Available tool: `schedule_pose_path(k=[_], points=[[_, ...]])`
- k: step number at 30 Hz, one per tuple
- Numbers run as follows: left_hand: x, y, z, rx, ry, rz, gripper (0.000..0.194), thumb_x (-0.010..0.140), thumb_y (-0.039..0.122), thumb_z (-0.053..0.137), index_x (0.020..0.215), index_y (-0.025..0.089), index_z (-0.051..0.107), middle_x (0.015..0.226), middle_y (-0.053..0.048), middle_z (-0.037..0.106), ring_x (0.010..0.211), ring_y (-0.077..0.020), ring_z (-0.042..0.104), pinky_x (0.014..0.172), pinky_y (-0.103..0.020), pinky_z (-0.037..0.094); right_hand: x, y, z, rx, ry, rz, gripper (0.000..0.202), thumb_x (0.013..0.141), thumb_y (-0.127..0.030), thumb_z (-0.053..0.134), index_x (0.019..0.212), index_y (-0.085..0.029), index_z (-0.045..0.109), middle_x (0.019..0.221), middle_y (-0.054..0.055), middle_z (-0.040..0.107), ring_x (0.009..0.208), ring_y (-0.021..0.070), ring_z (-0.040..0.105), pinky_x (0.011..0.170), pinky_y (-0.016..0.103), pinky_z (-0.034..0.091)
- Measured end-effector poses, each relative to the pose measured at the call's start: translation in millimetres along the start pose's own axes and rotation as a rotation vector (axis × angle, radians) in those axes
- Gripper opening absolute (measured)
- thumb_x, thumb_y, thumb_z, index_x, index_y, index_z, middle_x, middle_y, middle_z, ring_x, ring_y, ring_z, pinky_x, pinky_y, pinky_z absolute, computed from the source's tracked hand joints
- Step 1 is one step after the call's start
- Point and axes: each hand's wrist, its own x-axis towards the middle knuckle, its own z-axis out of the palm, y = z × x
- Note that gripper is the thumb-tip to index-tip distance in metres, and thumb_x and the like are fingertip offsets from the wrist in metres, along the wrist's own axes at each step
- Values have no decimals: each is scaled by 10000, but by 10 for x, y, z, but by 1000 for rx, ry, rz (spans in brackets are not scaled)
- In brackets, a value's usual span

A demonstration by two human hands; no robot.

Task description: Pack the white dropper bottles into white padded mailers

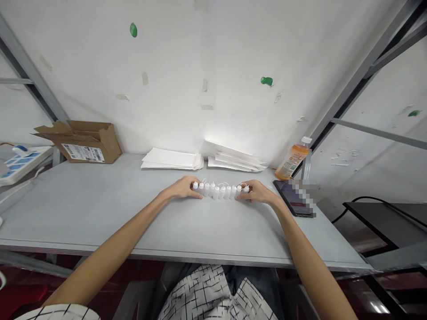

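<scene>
Several small white squeeze bottles (216, 192) with capped tops and thin looped straps stand close together in a row on the grey table (220, 231). My left hand (185, 186) is closed around the left end of this row, thumb in front and fingers behind. At the right end, my right hand (256, 192) grips the last bottles the same way. Between the two hands the bottles look upright, with their bases at or near the tabletop. The fingers behind the row are partly hidden.
Two stacks of white paper sheets or envelopes (171, 159) lie against the wall. An opened cardboard box (90, 142) and a power strip (25, 162) are on the left. An orange drink bottle (293, 160) and a phone (293, 198) sit on the right.
</scene>
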Motion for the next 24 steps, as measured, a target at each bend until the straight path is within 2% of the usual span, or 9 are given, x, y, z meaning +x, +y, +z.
schedule_pose_path(k=[5, 10, 17, 21, 24], points=[[9, -2, -5, 8, -2, -10, 473, 568, 534, 825, 833, 168, 684, 825, -8, 592, 733, -171, 526, 632, -273, 379, 1, -2, 3, -6, 5, 24, 255, 676, -402, 740, 749, -162, 695, 618, -17, 540, 563, 117, 450, 448, 217, 435], [9, -8, -31, -19, -35, 45, 480, 568, 530, 834, 870, 175, 722, 787, -6, 606, 716, -169, 533, 621, -268, 387, 12, 21, -7, -19, 3, 31, 310, 657, -411, 758, 832, -157, 722, 702, 6, 614, 576, 118, 464, 448, 222, 441], [-8, -28, -155, -49, -94, 7, 705, 527, 515, 867, 1128, 181, 711, 819, -6, 646, 709, -162, 554, 644, -269, 404, -9, -4, -27, 8, -14, 52, 349, 645, -363, 768, 924, -158, 722, 870, 35, 682, 635, 133, 530, 453, 223, 453], [-34, -13, -253, -65, -189, -30, 818, 564, 488, 870, 1297, 213, 634, 887, -12, 671, 792, -182, 602, 689, -277, 427, -57, -51, -73, 92, -52, 118, 541, 595, -308, 818, 1104, -179, 687, 915, 42, 689, 699, 159, 595, 495, 235, 490], [-71, 10, -326, -127, -247, -42, 824, 622, 451, 858, 1366, 237, 578, 934, -24, 683, 904, -209, 639, 758, -301, 459, -150, -55, -179, 160, -49, 164, 708, 533, -229, 858, 1207, -197, 645, 948, 48, 688, 754, 177, 651, 620, 277, 553]])
